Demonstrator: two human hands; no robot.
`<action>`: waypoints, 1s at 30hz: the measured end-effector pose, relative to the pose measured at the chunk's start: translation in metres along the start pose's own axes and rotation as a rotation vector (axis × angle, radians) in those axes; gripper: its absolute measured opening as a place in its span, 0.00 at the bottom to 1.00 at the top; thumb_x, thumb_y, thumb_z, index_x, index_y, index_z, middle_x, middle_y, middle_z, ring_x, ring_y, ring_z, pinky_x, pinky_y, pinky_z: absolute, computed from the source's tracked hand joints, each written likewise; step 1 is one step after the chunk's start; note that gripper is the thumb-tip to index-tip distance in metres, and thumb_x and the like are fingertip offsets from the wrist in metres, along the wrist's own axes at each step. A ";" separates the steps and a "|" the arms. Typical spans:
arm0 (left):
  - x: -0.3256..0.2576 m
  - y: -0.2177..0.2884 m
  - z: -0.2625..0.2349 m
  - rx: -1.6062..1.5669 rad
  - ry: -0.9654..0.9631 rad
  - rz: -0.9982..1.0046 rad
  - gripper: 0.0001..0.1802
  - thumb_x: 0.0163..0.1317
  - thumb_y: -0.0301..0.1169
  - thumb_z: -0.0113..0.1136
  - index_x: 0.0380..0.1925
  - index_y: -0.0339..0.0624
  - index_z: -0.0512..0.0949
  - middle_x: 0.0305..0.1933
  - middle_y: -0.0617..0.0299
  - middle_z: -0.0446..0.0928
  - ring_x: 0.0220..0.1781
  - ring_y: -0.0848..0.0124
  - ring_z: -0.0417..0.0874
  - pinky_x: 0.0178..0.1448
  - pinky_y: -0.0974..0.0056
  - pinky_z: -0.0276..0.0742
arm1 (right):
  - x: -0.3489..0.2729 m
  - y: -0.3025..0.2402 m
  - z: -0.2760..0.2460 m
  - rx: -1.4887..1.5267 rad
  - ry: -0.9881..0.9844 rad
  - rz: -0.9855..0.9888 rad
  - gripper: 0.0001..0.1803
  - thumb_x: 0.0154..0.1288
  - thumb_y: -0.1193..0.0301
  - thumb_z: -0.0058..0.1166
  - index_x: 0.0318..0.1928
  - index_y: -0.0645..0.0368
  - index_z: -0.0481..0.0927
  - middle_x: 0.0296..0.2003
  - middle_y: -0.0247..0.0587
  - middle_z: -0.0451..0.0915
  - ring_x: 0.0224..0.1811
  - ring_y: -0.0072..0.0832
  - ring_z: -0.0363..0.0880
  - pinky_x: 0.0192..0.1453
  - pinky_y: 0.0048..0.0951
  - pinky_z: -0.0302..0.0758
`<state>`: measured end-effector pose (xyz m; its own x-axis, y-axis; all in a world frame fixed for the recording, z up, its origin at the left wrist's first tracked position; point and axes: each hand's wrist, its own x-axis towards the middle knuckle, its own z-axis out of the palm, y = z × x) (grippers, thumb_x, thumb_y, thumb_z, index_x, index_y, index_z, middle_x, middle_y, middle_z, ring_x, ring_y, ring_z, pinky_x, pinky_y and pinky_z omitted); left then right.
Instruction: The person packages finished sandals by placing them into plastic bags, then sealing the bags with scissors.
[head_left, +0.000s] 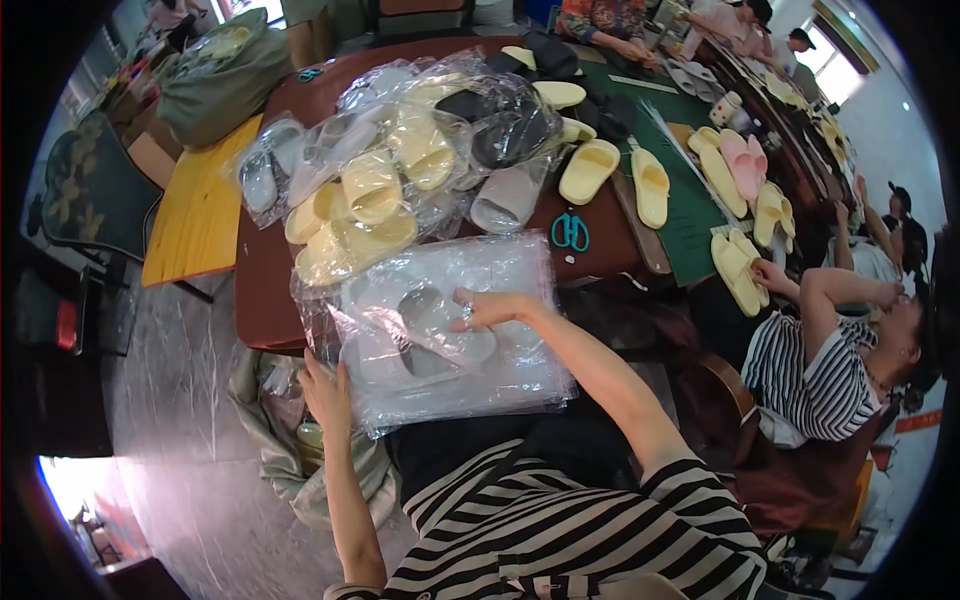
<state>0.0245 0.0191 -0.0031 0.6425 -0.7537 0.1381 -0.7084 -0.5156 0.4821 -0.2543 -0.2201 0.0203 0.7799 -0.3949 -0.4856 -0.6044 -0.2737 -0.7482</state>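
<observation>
A pair of light grey slippers lies in a clear plastic bag, on top of a stack of similar flat bags at the table's near edge. My right hand reaches over from the right, its bent fingers and thumb on the upper grey slipper. At the stack's left edge, my left hand pinches the side of the bag between thumb and fingers. Just beyond the stack is a heap of bagged slippers, with yellow slippers, black slippers and a grey-pink slipper.
Teal-handled scissors lie right of the stack on the brown table. Unbagged yellow slippers and pink slippers rest farther right. A co-worker in stripes sits at the right. An open sack stands below my left hand.
</observation>
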 end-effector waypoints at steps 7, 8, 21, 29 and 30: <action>0.003 0.018 -0.023 -0.058 -0.014 -0.028 0.41 0.63 0.43 0.63 0.72 0.42 0.57 0.53 0.41 0.68 0.53 0.43 0.73 0.57 0.47 0.69 | -0.030 -0.018 0.012 0.434 0.037 -0.143 0.47 0.64 0.47 0.60 0.68 0.72 0.59 0.66 0.60 0.65 0.70 0.43 0.63 0.73 0.35 0.58; 0.006 0.021 -0.030 -0.105 -0.015 -0.026 0.42 0.63 0.43 0.63 0.72 0.42 0.57 0.53 0.42 0.69 0.54 0.43 0.73 0.57 0.47 0.68 | -0.037 -0.022 0.006 0.476 0.042 -0.130 0.47 0.65 0.48 0.60 0.68 0.72 0.58 0.68 0.61 0.62 0.72 0.43 0.60 0.74 0.35 0.57; 0.005 0.035 -0.026 -0.828 -0.321 -0.190 0.23 0.67 0.27 0.56 0.63 0.39 0.71 0.27 0.68 0.75 0.25 0.82 0.69 0.28 0.73 0.65 | -0.151 0.040 -0.011 0.885 0.449 -0.084 0.21 0.70 0.63 0.58 0.58 0.55 0.69 0.48 0.37 0.75 0.52 0.23 0.72 0.56 0.27 0.69; 0.000 0.064 -0.025 -0.069 -0.161 0.124 0.22 0.64 0.25 0.55 0.59 0.37 0.71 0.41 0.49 0.79 0.42 0.50 0.80 0.46 0.51 0.76 | -0.160 0.096 0.013 0.812 0.626 0.108 0.19 0.69 0.61 0.59 0.53 0.56 0.71 0.42 0.34 0.76 0.46 0.20 0.72 0.52 0.24 0.69; 0.004 0.076 -0.032 0.114 -0.053 0.259 0.23 0.63 0.25 0.56 0.60 0.37 0.71 0.48 0.50 0.78 0.50 0.50 0.78 0.52 0.50 0.75 | -0.161 0.095 0.013 0.800 0.635 0.109 0.20 0.69 0.61 0.59 0.53 0.56 0.70 0.42 0.34 0.76 0.46 0.20 0.72 0.53 0.25 0.69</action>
<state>-0.0173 -0.0100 0.0620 0.4217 -0.8850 0.1971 -0.8771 -0.3430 0.3362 -0.4350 -0.1710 0.0218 0.3571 -0.8373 -0.4139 -0.1998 0.3644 -0.9096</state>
